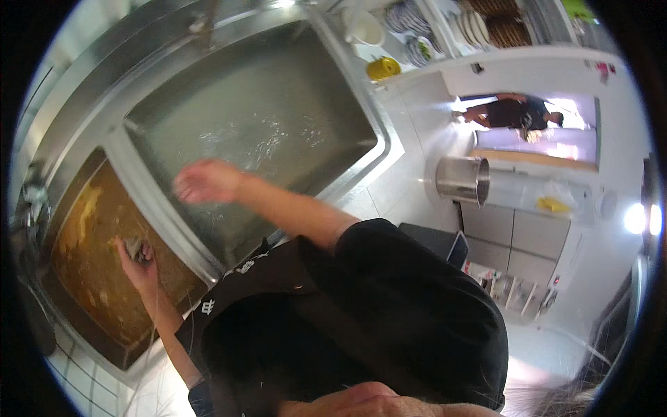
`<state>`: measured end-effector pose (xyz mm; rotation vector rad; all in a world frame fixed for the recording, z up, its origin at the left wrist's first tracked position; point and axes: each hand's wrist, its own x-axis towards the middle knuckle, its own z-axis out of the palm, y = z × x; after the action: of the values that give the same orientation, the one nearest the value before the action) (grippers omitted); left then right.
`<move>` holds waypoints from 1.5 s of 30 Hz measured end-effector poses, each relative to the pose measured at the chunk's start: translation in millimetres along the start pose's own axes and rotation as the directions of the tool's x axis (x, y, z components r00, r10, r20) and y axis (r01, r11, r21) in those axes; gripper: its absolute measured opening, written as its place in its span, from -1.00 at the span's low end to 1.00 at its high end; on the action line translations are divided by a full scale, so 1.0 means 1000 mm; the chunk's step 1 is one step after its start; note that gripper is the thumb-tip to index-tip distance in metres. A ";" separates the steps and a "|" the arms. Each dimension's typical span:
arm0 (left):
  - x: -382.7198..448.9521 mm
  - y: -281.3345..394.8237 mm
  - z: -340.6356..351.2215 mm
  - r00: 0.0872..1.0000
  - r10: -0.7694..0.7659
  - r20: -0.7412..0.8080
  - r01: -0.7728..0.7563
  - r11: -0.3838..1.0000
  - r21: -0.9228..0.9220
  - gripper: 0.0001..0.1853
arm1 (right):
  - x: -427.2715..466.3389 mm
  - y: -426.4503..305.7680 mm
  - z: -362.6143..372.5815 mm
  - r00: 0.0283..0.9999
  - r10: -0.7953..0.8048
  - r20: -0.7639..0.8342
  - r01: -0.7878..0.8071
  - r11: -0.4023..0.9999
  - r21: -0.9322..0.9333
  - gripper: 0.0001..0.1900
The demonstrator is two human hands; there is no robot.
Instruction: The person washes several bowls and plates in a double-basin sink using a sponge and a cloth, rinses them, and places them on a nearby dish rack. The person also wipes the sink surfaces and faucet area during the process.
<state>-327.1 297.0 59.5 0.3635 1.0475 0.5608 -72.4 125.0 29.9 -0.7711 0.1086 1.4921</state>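
Observation:
Two stainless steel sink basins lie before me, parted by a metal divider [161, 200]. In my left hand [139, 263] is a greyish scrubbing pad [136, 249], held over the smaller basin of cloudy brown water [104, 276]. My right hand [206, 181] is blurred; it hangs over the larger basin of greyish water [271, 104], near the divider. Its fingers look bent, and whether they hold anything cannot be told. Ripples and bright glints show on the larger basin's water. Whatever lies under either water surface is hidden.
Shelves at the upper right hold stacked bowls [409, 18], plates [471, 28] and a yellow container [383, 68]. A large steel pot [462, 180] stands right of the sink, near a counter with a yellow item [553, 204]. Another person [521, 113] is in the far doorway.

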 end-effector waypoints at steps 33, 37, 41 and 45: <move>-0.097 0.021 0.005 0.938 0.039 0.344 -0.101 0.982 0.163 -0.54 | -0.001 0.065 0.169 0.850 -0.352 0.391 0.384 -0.094 -0.919 -0.73; -0.092 0.030 -0.017 0.975 0.009 0.221 -0.092 0.924 0.370 -0.50 | -0.024 0.039 0.177 0.951 -0.261 0.168 0.233 0.245 -0.941 -0.77; -0.100 0.025 -0.011 0.942 0.018 0.336 -0.114 0.957 0.268 -0.50 | -0.020 0.030 0.167 0.974 -0.223 0.039 0.177 0.640 -0.748 -0.75; -0.111 0.024 -0.002 0.964 0.087 0.250 -0.092 0.996 0.009 -0.68 | -0.013 0.037 0.171 0.981 -0.193 0.025 0.156 0.707 -0.690 -0.67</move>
<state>-377.0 250.7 150.1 0.4883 0.7971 0.5692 -174.3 199.1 152.3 -1.3811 -0.5129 1.3184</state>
